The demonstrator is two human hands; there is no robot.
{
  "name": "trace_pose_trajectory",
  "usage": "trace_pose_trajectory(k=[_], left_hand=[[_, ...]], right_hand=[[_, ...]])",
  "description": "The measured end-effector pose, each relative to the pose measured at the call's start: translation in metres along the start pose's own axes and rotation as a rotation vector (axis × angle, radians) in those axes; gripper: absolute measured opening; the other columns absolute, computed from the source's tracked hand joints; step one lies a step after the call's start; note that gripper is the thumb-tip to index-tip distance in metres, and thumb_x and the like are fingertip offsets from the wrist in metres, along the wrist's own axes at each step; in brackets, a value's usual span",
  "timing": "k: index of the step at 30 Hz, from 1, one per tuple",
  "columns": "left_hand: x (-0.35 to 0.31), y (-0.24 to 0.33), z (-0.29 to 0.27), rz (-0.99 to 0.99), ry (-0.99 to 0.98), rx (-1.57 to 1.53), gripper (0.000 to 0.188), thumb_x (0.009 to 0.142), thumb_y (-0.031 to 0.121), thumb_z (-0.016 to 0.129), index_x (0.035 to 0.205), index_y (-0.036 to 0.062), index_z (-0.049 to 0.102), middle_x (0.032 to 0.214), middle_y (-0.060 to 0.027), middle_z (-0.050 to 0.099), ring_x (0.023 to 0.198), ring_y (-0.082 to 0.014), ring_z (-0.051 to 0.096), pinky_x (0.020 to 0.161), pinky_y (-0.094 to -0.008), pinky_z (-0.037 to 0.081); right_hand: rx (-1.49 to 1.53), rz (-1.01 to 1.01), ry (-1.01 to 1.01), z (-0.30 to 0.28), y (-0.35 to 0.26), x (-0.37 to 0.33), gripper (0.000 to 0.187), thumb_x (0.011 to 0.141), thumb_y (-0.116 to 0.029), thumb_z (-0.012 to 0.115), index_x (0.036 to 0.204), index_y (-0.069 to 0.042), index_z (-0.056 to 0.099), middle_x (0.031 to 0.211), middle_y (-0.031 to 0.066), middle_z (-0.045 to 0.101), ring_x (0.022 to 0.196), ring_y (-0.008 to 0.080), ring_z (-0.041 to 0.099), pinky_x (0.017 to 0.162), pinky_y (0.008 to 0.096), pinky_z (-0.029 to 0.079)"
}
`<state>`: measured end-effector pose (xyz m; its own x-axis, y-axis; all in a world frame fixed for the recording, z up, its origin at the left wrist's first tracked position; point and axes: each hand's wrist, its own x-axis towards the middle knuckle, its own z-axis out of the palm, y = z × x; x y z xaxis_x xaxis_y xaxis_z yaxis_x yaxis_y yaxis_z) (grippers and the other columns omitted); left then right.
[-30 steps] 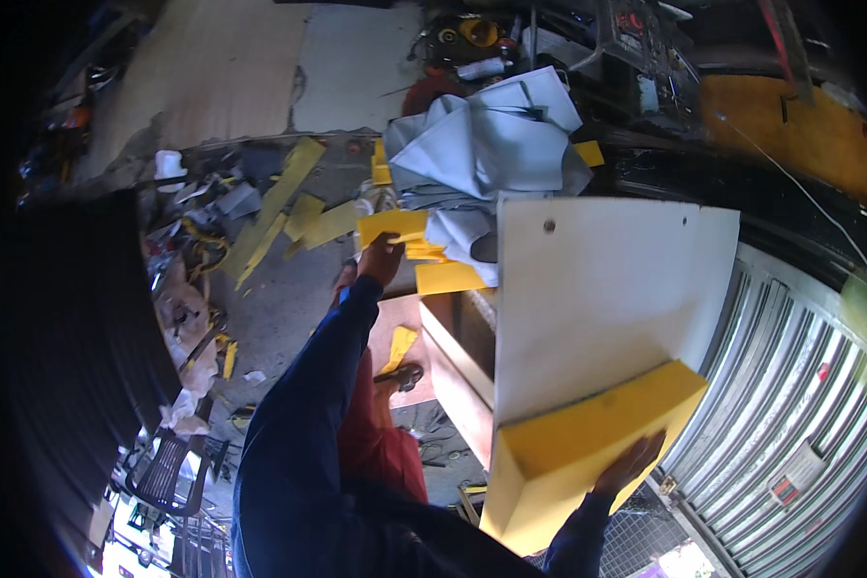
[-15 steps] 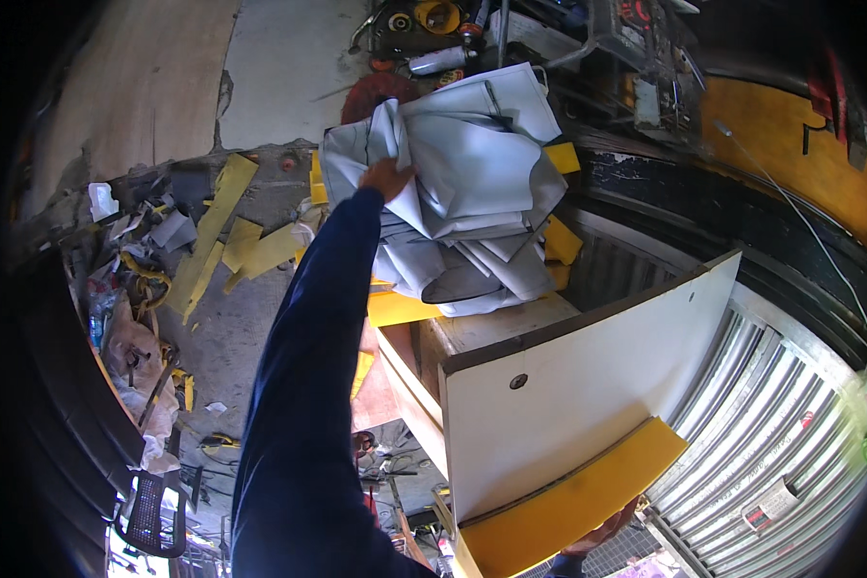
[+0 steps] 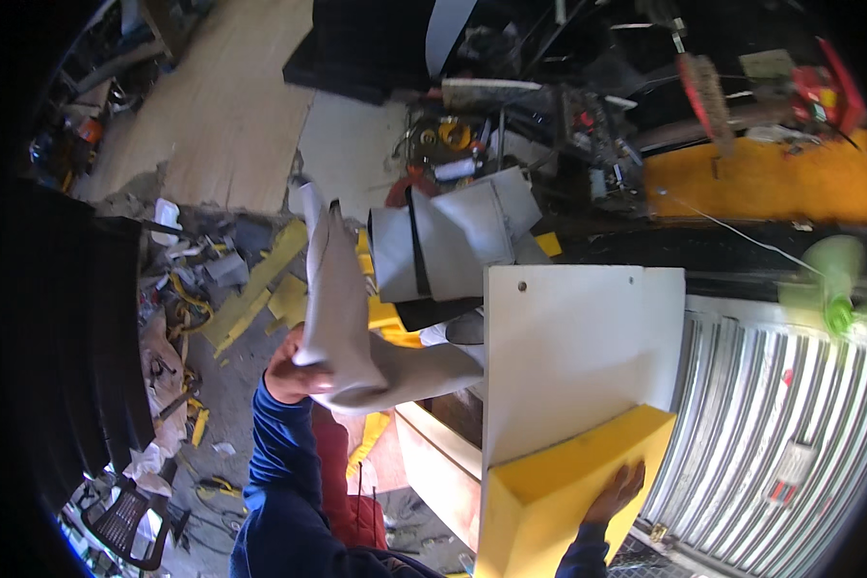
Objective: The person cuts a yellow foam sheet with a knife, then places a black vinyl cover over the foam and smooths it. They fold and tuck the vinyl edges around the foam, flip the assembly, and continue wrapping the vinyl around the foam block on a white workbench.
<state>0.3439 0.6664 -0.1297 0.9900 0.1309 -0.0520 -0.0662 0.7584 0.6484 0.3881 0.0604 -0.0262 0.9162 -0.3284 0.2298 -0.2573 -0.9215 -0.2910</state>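
My left hand (image 3: 297,371) is closed on the edge of a light grey, leather-like sheet (image 3: 352,328), lifting a fold of it. More grey sheets (image 3: 453,241) with dark undersides lie piled beyond it. My right hand (image 3: 618,491) rests with its fingers stretched along a yellow foam piece (image 3: 578,462). That foam lies against the lower face of a white board (image 3: 583,347) with small holes near its top edge. The grey sheet runs behind the board's left edge, where its end is hidden.
Yellow offcuts (image 3: 260,294) and other scraps litter the floor to the left. A mesh-backed chair (image 3: 130,525) is at the lower left. Tools and clutter (image 3: 453,144) lie at the back. A ribbed metal shutter (image 3: 742,424) stands right, near a blurred green fan (image 3: 838,308).
My left hand has come back toward me, pulling up a grey sheet from the pile. My right hand has moved from beneath the foam onto its face. The view has shifted.
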Motion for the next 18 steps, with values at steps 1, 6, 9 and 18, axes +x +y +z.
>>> trace_pose_trajectory(k=[1,6,9,18], left_hand=[[-0.013,0.025,0.022,0.004,-0.02,0.186,0.044,0.07,0.01,0.085,0.11,-0.0008,0.071,0.102,-0.0067,0.072,0.095,-0.0192,0.067,0.085,-0.0313,0.051],[-0.114,0.095,0.154,0.132,-0.903,0.827,0.023,0.086,0.008,0.077,0.105,0.0033,0.066,0.089,-0.0151,0.069,0.079,-0.0326,0.069,0.072,-0.0368,0.053],[-0.223,0.057,0.229,-0.046,-1.197,1.116,0.037,0.089,0.021,0.071,0.123,0.0079,0.06,0.092,-0.0182,0.07,0.083,-0.039,0.07,0.074,-0.0447,0.056],[-0.482,-0.017,0.26,-0.041,-1.458,0.977,0.052,0.091,0.028,0.064,0.139,0.0107,0.053,0.122,-0.0203,0.063,0.111,-0.0392,0.063,0.103,-0.0459,0.048]], right_hand=[[-0.036,-0.002,0.027,0.0,-0.006,0.002,0.073,0.102,-0.054,0.051,0.147,0.002,0.045,0.151,0.0261,0.042,0.14,0.0421,0.039,0.118,0.053,0.03],[0.074,-0.176,0.156,-0.044,-0.08,-0.03,0.062,0.096,-0.04,0.068,0.137,0.005,0.056,0.139,0.0266,0.056,0.131,0.0419,0.049,0.112,0.0494,0.038],[0.939,-0.393,-0.37,-0.117,-0.118,-0.125,0.077,0.094,-0.052,0.067,0.145,0.002,0.048,0.133,0.018,0.059,0.121,0.0317,0.058,0.102,0.0437,0.047],[0.574,-0.493,-1.144,-0.279,-0.105,-0.422,0.102,0.079,-0.047,0.084,0.16,-0.017,0.03,0.131,0.0239,0.058,0.091,0.0301,0.071,0.083,0.0397,0.058]])
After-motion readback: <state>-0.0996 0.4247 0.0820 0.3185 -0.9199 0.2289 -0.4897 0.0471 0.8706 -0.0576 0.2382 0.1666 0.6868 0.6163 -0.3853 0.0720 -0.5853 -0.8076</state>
